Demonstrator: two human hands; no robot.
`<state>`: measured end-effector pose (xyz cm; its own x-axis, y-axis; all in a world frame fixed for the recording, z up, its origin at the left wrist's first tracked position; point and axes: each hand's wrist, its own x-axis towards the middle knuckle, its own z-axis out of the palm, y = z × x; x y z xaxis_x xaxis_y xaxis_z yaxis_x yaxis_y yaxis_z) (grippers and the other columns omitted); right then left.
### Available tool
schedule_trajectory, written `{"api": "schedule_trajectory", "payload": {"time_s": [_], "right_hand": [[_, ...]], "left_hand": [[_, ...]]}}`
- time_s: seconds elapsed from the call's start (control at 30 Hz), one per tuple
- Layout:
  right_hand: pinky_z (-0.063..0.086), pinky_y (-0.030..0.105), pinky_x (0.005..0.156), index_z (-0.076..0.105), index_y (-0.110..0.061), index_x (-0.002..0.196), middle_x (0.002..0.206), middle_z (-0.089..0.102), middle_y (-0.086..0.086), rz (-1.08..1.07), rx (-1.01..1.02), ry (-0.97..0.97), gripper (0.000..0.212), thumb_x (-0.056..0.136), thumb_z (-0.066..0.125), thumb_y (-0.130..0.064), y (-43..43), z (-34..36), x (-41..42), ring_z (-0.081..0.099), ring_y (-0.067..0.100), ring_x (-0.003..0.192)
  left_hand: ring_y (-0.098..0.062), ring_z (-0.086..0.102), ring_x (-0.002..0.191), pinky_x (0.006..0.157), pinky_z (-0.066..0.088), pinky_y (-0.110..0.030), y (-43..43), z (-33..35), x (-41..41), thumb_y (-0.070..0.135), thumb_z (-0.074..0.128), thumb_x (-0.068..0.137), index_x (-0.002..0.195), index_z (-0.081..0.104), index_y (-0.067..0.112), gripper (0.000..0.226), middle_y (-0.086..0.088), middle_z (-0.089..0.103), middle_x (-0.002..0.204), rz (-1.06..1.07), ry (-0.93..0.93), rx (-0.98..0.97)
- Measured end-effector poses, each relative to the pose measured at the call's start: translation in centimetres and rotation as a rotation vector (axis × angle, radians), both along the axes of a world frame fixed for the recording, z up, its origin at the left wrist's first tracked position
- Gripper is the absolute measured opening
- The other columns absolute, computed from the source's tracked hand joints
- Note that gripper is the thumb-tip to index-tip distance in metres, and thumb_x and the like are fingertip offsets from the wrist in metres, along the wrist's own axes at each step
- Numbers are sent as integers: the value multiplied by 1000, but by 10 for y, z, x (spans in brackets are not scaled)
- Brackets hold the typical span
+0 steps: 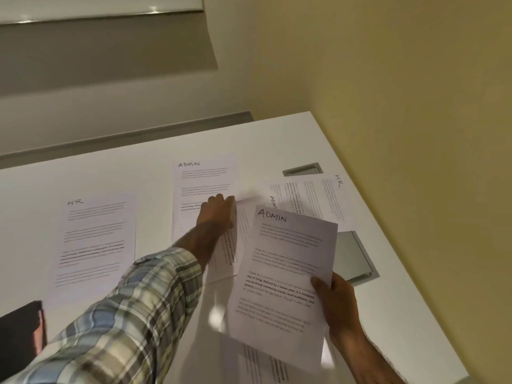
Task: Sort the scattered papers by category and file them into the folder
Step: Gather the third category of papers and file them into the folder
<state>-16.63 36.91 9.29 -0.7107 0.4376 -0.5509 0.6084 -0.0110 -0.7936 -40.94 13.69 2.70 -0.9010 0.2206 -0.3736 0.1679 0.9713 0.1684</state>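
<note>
My right hand [336, 297] holds an ADMIN sheet [285, 273] raised above the white table [155, 162], thumb on its right edge. My left hand [217, 213] reaches forward and grips the top corner of a rotated sheet [230, 245] lying beside the far ADMIN sheet [205, 178]. An HR sheet [94, 239] lies flat to the left. Another HR sheet [327, 198] lies sideways at the right, overlapping a further ADMIN sheet [277, 200]. One more printed sheet [263, 364] lies near the front edge. A dark folder [22, 333] sits at the lower left.
Two grey cable openings are set in the table, one at the back right [303, 169] and one beside my right hand [357, 259]. The table's right edge runs along a yellowish wall [415, 106]. A grey ledge [124, 134] borders the far side.
</note>
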Motion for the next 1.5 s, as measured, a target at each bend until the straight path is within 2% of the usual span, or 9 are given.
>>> {"api": "schedule_trajectory", "payload": {"time_s": [0.17,0.33,0.47,0.57,0.83,1.03,1.2,1.33,1.5], "right_hand": [[64,37,64,71,-19,111,92,80,4,-27,-34,18,22,100,57,-8,8,-2,-1,78,26,76],[65,41,68,70,-14,112,96,80,9,-100,-118,64,16,99,61,-9,12,3,-7,78,30,80],[65,45,69,67,-14,115,99,79,9,-54,-165,86,16,101,60,-15,3,11,-23,78,32,82],[63,54,80,68,-21,117,103,79,6,-28,-182,84,18,100,63,-22,-13,20,-38,78,29,87],[65,52,74,63,-21,119,101,77,10,78,-226,193,19,100,63,-25,-52,62,-56,77,31,86],[60,58,86,66,-12,118,106,77,15,332,-304,212,20,99,62,-16,-59,74,-54,76,38,96],[63,39,66,66,-2,108,92,78,15,351,-177,225,17,101,58,-16,-55,73,-45,77,34,79],[61,30,57,67,-5,107,87,78,14,301,-124,201,13,101,58,-13,-41,63,-40,77,31,74],[60,30,51,70,-11,104,83,80,7,166,-138,102,12,100,59,-10,-20,51,-40,77,25,69]], "left_hand": [[-29,60,107,86,50,-40,4,-2,0,19,56,97,118,65,13,23,-8,63,116,-8,107,-10],[-25,64,93,72,43,-30,-22,24,8,23,57,100,88,66,16,16,-1,67,94,145,-48,407],[-30,73,103,92,55,-42,-59,61,53,39,60,97,105,76,17,28,-5,77,109,349,-321,912],[-35,71,111,96,56,-45,-74,89,93,22,53,105,124,68,6,30,-15,74,120,533,-496,1200],[-32,70,106,100,53,-47,-89,124,148,21,53,103,127,68,6,32,-23,69,127,723,-540,1446],[-26,73,91,88,57,-41,-83,144,158,28,55,104,109,78,16,27,-15,76,108,623,-576,1310],[-21,66,71,68,56,-30,-79,101,134,44,49,105,73,69,18,46,-3,72,75,717,-96,858],[-29,61,108,88,51,-40,-90,41,103,51,68,90,122,61,9,53,-13,61,123,756,-11,369],[-32,52,121,95,49,-45,-86,9,81,51,79,80,130,45,11,73,-13,51,128,739,-40,167]]}}
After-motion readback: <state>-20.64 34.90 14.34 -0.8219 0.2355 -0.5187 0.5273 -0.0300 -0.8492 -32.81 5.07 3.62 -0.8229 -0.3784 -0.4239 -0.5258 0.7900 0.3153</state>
